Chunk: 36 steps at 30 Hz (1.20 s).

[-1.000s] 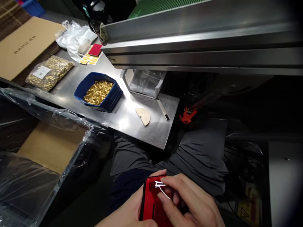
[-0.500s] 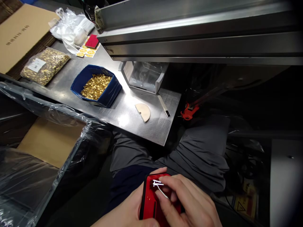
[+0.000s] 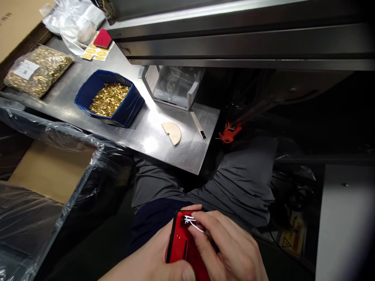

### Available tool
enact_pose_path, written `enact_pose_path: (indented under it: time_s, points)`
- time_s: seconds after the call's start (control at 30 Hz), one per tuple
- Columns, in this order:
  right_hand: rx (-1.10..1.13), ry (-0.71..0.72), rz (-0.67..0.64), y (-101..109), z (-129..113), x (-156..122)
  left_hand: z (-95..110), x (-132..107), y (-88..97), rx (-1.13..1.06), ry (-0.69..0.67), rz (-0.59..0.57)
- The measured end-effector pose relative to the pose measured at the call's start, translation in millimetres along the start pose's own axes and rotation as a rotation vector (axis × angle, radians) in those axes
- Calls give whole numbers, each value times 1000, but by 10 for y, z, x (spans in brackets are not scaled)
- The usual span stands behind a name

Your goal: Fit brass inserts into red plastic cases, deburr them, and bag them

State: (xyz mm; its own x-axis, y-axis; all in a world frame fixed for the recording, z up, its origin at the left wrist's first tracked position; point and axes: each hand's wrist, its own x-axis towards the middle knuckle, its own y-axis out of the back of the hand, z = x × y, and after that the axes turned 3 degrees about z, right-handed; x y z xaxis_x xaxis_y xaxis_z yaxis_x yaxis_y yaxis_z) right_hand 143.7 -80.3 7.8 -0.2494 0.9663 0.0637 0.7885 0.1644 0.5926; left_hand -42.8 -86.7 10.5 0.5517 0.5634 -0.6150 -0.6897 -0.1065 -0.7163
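Low in the view, above my lap, my left hand (image 3: pixel 155 255) grips a flat red case (image 3: pixel 179 244) from its left side, thumb across the lower edge. My right hand (image 3: pixel 231 249) lies over the case's right half with its fingers curled, pinching a thin white wire clip (image 3: pixel 191 222) against the case's top end. Part of the case is hidden under my right fingers.
A steel table (image 3: pixel 187 156) carries a blue tub of small gold parts (image 3: pixel 108 102), a clear bag of the same parts (image 3: pixel 35 70), a half-round tan piece (image 3: pixel 172 132), a thin metal strip (image 3: pixel 198 125) and a clear holder (image 3: pixel 174 86). A plastic-lined carton (image 3: pixel 49 168) stands left. An orange tool (image 3: pixel 228 133) hangs right.
The view has swung so the table and tub slid left and up. Both hands with the red case shifted slightly left; the grip looks unchanged.
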Motion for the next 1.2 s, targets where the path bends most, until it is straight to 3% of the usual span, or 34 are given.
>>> enact_pose_path:
  time_s: [0.13, 0.27, 0.37, 0.5, 0.57, 0.7, 0.9, 0.97, 1.07, 1.13, 1.2]
  points:
    - [-1, -7, -22, 16, -10, 15, 2, 54, 92, 236, 18, -68]
    - [49, -37, -34, -6, 2, 7, -16, 86, 93, 280, 4, -79]
    - [149, -189, 21, -10, 69, -24, -24, 114, 110, 284, 43, -84]
    - [215, -499, 277, 85, 228, -45, -35, 105, 181, 221, 122, -43]
    - [299, -577, 306, 130, 320, -15, -46, 94, 221, 171, 146, -57]
    - [424, -558, 230, 0, 577, 190, -105, 97, 293, 94, 144, -110]
    - [-156, -417, -34, -432, 1015, 694, -177, 124, 306, -40, 86, -154]
    - [-158, -409, -1, -392, 990, 760, -161, 117, 286, -34, 44, -172]
    - [71, -380, 115, -113, 734, 671, -128, 99, 279, 12, 28, -162]
    - [151, -353, 51, 113, 477, 509, -122, 90, 283, 56, 27, -133]
    - [168, -334, -111, 259, 220, 307, -133, 86, 274, 94, 14, -108]
